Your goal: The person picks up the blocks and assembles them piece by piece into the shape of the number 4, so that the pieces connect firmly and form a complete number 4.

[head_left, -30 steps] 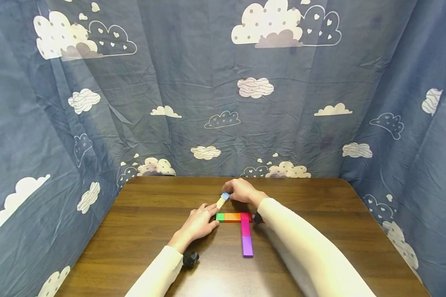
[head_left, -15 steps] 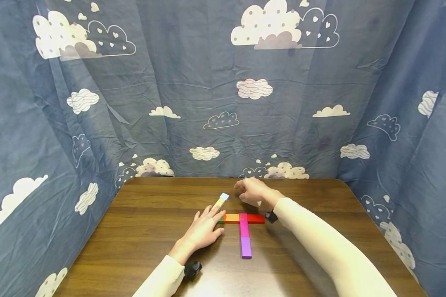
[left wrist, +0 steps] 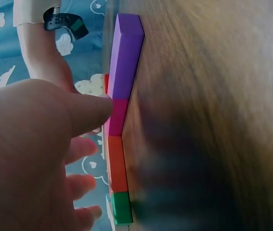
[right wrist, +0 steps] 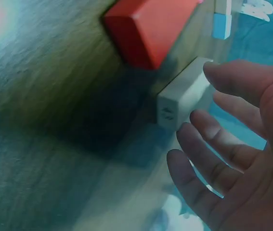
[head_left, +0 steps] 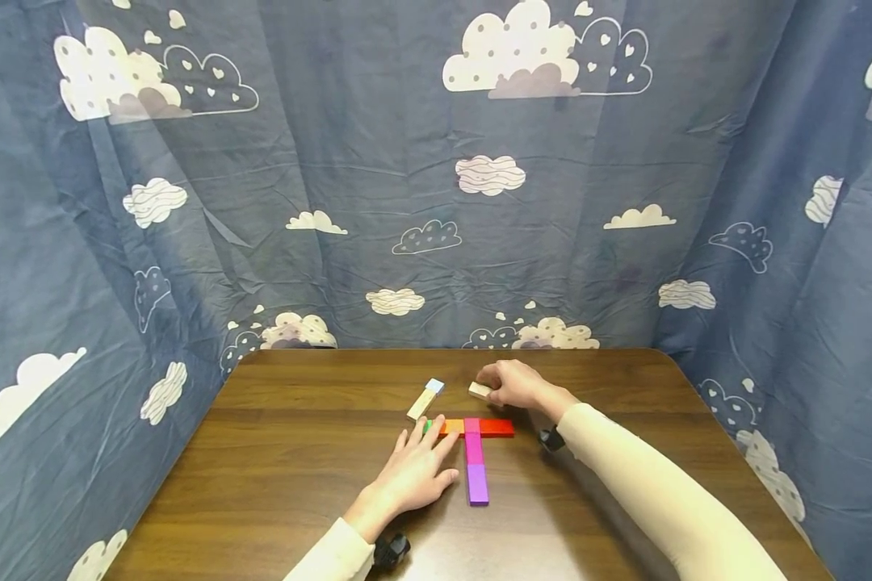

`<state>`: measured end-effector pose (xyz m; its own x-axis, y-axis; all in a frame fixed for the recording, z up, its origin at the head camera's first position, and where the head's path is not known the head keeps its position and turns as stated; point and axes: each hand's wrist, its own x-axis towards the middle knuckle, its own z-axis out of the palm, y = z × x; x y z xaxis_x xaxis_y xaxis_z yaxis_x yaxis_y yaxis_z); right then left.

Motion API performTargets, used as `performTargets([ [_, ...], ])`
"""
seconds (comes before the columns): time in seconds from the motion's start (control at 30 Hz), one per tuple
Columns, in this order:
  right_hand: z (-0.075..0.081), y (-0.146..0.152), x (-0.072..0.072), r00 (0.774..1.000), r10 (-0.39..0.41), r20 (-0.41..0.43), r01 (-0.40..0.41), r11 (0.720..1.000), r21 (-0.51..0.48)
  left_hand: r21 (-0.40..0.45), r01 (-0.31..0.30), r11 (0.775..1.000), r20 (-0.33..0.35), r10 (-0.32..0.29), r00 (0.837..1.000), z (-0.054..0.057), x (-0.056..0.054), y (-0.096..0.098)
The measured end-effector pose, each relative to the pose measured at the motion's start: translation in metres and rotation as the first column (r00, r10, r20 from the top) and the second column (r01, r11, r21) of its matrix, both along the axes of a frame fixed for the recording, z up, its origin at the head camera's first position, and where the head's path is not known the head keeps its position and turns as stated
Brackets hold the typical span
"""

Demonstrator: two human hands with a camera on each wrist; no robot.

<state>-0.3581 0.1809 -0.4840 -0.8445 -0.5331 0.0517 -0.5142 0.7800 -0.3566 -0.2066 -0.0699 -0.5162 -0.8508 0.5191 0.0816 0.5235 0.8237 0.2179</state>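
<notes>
On the brown table, a red block (head_left: 497, 428), a magenta block (head_left: 474, 448), an orange block (left wrist: 117, 163) and a green block (left wrist: 122, 208) meet in a row, with a purple block (head_left: 478, 486) extending the magenta one toward me. My left hand (head_left: 412, 474) is spread, fingertips over the orange and green end. A cream block (head_left: 421, 405) and a light blue block (head_left: 434, 386) lie slanted end to end beyond it. At the back, my right hand (head_left: 517, 384) has loosely bent fingers around a pale wooden block (right wrist: 187, 94) bearing a dark mark, thumb tip at its far end.
A dark blue cloud-patterned curtain (head_left: 363, 266) hangs behind and beside the table (head_left: 283, 452). Black wrist cameras sit under both wrists, the left one (head_left: 392, 550) close over the tabletop and the right one (head_left: 551, 440) near the red block.
My right hand has left the light blue block and moved right to the pale wooden block, which was under it half a second ago. The left hand has slid slightly right and toward me.
</notes>
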Motion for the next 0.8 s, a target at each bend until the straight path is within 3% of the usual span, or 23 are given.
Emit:
performTargets([
  [0.2,-0.008,0.006,-0.001,0.999,-0.001,-0.045,0.0,1.0,-0.017,0.012,-0.034,0.999,0.005,0.034,0.999,0.0,0.005,0.0],
  [0.43,-0.013,0.009,-0.002,0.999,-0.001,-0.032,0.0,0.999,-0.039,0.006,-0.051,0.999,0.034,0.05,0.998,0.002,0.007,-0.002],
  [0.8,-0.017,0.006,-0.006,0.999,-0.007,-0.037,0.004,0.997,-0.076,-0.013,-0.05,0.999,0.009,0.05,0.999,0.0,0.002,-0.004],
])
